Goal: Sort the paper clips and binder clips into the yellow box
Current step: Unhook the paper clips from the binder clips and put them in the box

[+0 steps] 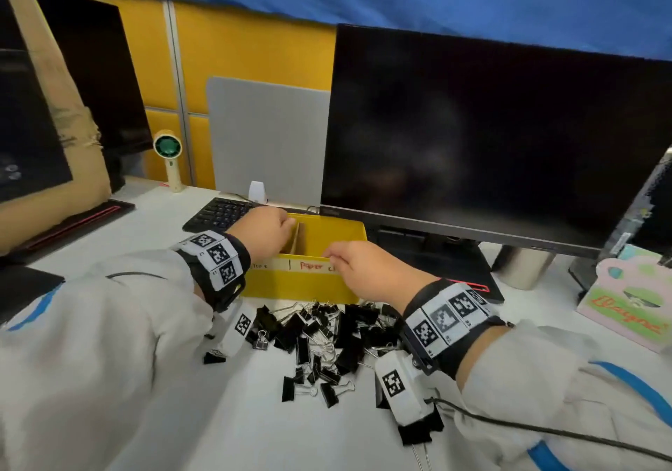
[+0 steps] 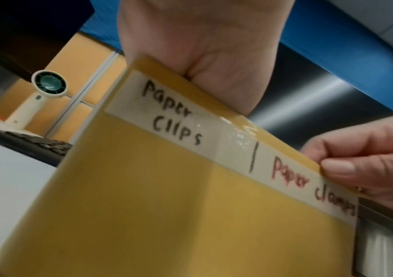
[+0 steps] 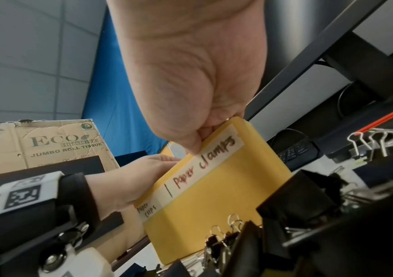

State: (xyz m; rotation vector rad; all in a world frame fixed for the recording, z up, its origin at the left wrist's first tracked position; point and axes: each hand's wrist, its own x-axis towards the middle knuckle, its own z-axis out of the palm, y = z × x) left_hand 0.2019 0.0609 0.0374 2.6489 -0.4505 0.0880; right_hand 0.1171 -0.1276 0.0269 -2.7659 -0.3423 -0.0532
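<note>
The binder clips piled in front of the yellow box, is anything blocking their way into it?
Only the hands. The left hand and right hand both grip the yellow box at its rim, partly covering the open top. The binder clips lie right against its front wall.

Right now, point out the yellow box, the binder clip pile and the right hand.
yellow box (image 1: 298,281): head view, bare front wall.
binder clip pile (image 1: 349,339): head view, black clips mid-pile.
right hand (image 1: 358,268): head view, back of hand.
</note>
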